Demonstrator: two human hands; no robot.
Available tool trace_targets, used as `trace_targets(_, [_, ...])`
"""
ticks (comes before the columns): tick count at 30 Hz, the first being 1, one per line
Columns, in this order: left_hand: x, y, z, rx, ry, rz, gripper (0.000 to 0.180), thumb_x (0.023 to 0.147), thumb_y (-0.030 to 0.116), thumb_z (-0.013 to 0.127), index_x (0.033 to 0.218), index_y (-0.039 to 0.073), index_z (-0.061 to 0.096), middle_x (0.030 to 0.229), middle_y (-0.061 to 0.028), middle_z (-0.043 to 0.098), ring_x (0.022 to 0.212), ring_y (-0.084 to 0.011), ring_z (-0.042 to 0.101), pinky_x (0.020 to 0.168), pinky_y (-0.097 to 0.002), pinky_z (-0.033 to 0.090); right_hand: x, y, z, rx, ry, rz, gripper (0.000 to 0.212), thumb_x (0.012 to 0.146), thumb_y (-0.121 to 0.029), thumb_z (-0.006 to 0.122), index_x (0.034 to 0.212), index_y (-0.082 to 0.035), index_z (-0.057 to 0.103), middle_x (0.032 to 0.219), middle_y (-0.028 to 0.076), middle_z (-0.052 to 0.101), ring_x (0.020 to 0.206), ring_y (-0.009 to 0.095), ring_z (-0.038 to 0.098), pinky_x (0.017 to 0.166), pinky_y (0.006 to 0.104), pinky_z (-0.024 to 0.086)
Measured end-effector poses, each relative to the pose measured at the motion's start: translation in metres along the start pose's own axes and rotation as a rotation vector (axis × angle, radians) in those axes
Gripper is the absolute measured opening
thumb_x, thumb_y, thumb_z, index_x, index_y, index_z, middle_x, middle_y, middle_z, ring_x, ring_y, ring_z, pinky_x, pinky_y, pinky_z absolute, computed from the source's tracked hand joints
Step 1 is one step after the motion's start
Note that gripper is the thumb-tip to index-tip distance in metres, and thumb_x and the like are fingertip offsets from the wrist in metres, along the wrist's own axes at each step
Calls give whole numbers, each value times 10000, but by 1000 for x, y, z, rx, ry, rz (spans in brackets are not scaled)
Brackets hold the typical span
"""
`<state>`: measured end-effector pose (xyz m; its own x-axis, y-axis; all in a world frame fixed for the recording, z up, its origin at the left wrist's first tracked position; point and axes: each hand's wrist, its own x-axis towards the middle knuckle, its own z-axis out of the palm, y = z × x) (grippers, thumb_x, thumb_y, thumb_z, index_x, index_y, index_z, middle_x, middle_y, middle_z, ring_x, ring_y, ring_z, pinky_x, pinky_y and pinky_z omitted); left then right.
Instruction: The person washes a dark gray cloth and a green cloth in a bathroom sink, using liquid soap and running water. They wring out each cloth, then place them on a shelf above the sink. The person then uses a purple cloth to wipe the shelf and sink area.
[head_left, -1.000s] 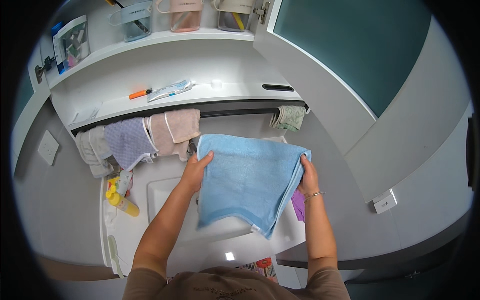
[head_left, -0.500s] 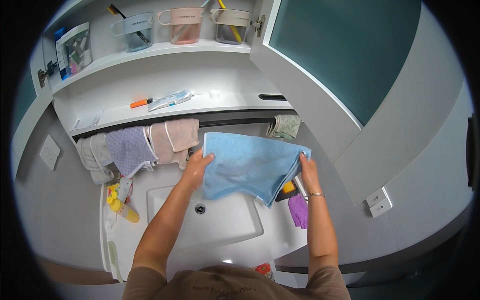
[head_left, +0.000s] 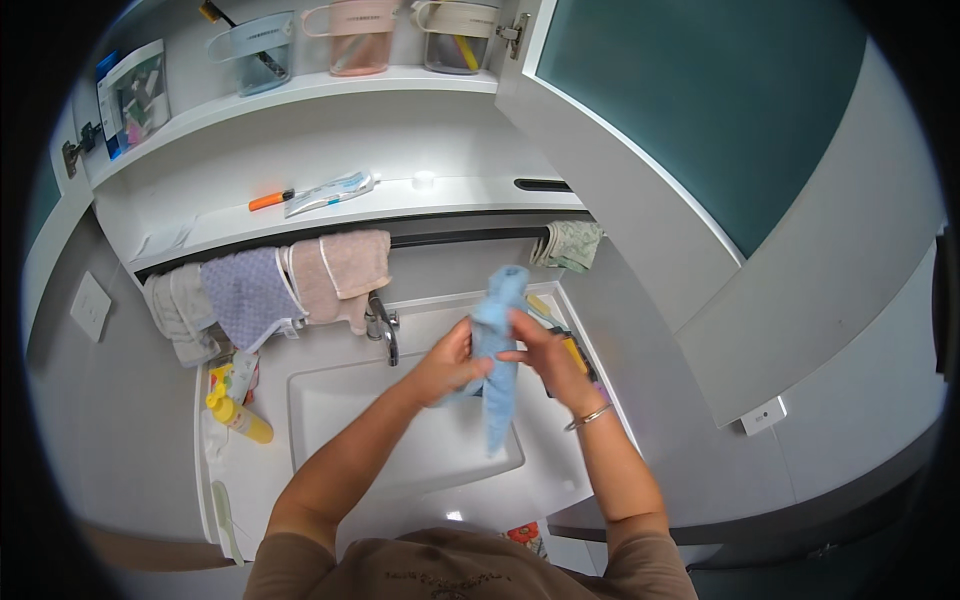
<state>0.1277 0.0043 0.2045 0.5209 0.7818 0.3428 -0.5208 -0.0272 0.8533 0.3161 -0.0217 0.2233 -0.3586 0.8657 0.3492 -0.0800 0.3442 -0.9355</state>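
A light blue towel [head_left: 500, 385], gathered into a narrow bunch, hangs over the right part of the white sink [head_left: 350, 420]. My left hand [head_left: 447, 365] grips it from the left side, thumb across the front. On the other side my right hand [head_left: 550, 360] has its fingers and thumb bent against the towel's upper half; motion blurs the fingertips. A metal bracelet [head_left: 588, 417] circles my right wrist. Behind my hands, left of the towel, stands the chrome faucet [head_left: 385, 330].
Grey, purple and pink towels [head_left: 250, 292] hang on the black rail [head_left: 465, 237], with a green patterned cloth [head_left: 567, 246] at its right end. A yellow bottle [head_left: 240, 416] lies left of the sink. Above are shelved cups [head_left: 360, 40] and an open cabinet door [head_left: 690, 120].
The blue towel was spread wide between my hands and is now bunched narrow. Both hands have come together, the right one moving left. The faucet has come into sight.
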Motion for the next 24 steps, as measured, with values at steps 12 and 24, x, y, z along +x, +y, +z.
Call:
trace_targets(12, [19,-9,-50,-478,181,-243,363,869,65,412,1223,-8,438,1165,-123,542,1085,-235,525,951,-375,416,19,39,-40,59,313,419,263,889,-212,564,1044,0,570,745,32,563,469,88,470,427,216,375])
trace_targets(24, [26,9,-59,1080,459,-99,182,852,84,531,999,48,633,966,-38,613,785,-114,571,585,-278,437,51,55,-36,98,557,154,138,874,-51,534,978,-17,619,618,11,572,485,76,504,436,200,397])
